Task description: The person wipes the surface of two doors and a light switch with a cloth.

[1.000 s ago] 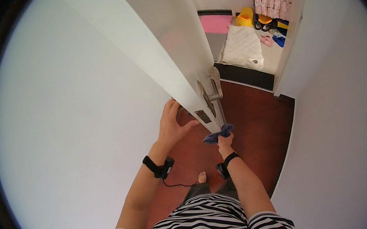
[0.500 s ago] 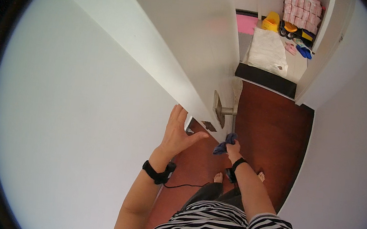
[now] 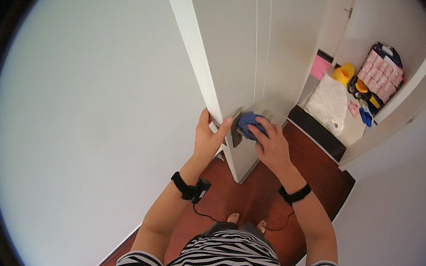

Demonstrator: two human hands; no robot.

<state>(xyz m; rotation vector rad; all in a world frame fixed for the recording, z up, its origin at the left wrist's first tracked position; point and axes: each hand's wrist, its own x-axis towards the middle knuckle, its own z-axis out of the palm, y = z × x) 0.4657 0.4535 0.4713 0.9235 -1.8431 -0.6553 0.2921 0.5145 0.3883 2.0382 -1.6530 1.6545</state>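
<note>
A white door (image 3: pixel 225 48) stands ajar in front of me, its narrow edge turned my way. My left hand (image 3: pixel 207 141) grips that edge beside the lock, thumb toward the handle side and fingers on the other side. In my right hand (image 3: pixel 276 149) is a bunched blue cloth (image 3: pixel 250 125), pressed against the door handle. The cloth and fingers cover most of the handle; part of its metal backplate (image 3: pixel 236 132) shows to the left of the cloth.
A white wall (image 3: pixel 97 123) runs along the left, another (image 3: pixel 389 199) on the right. Under me is a reddish-brown floor (image 3: pixel 317 162). Past a dark raised threshold (image 3: pixel 319 132) lie a white mat (image 3: pixel 327 102), slippers (image 3: pixel 365 117), a yellow toy (image 3: pixel 344 72) and pink packages (image 3: pixel 380 71).
My right hand has risen with the cloth from below the handle onto it. My left hand has closed around the door's edge. The view has shifted, showing more of the door's face.
</note>
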